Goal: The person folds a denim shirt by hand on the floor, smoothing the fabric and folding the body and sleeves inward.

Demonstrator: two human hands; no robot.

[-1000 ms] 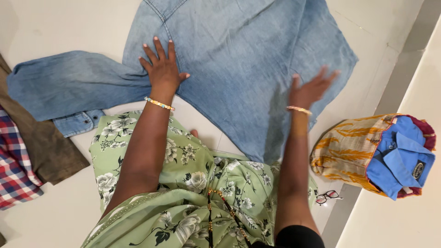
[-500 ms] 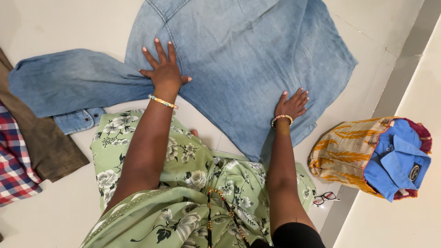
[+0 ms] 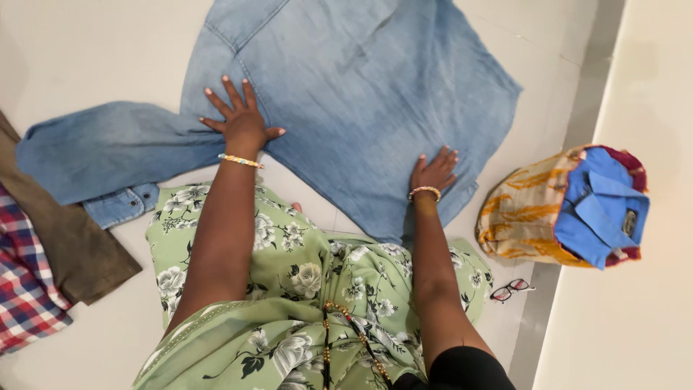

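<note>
- On the pale tiled floor (image 3: pixel 86 50), a faded light-blue denim shirt (image 3: pixel 361 94) lies spread out flat, its body filling the upper middle of the view and reaching toward the person's lap.
- One long sleeve of that shirt (image 3: pixel 108 148) stretches off to the left, ending in a buttoned cuff (image 3: pixel 119 206) just beside the knee.
- The left hand (image 3: pixel 238 119) lies palm-down on the denim near where the sleeve joins the body, fingers spread wide and flat; it grips nothing, only presses on the cloth.
- A beaded bracelet in pale colours (image 3: pixel 240 161) circles the left wrist.
- The right hand (image 3: pixel 435 170) rests open on the lower right part of the shirt, near its hem, fingers slightly fanned, pressing rather than grasping.
- A thin beaded bracelet (image 3: pixel 424 191) sits on the right wrist.
- Below both arms shows the person's green garment with a white floral print (image 3: pixel 303 282).
- At the left edge lie a brown cloth (image 3: pixel 65 242) and, touching it, a red, white and blue checked cloth (image 3: pixel 25 292).
- To the right, well apart from the shirt, sits a folded stack: an orange and cream patterned cloth (image 3: pixel 523 213) with a bright blue collared shirt (image 3: pixel 595 213) on top.
- Near that stack, a pair of dark-framed spectacles (image 3: pixel 511 290) lies on the floor.
</note>
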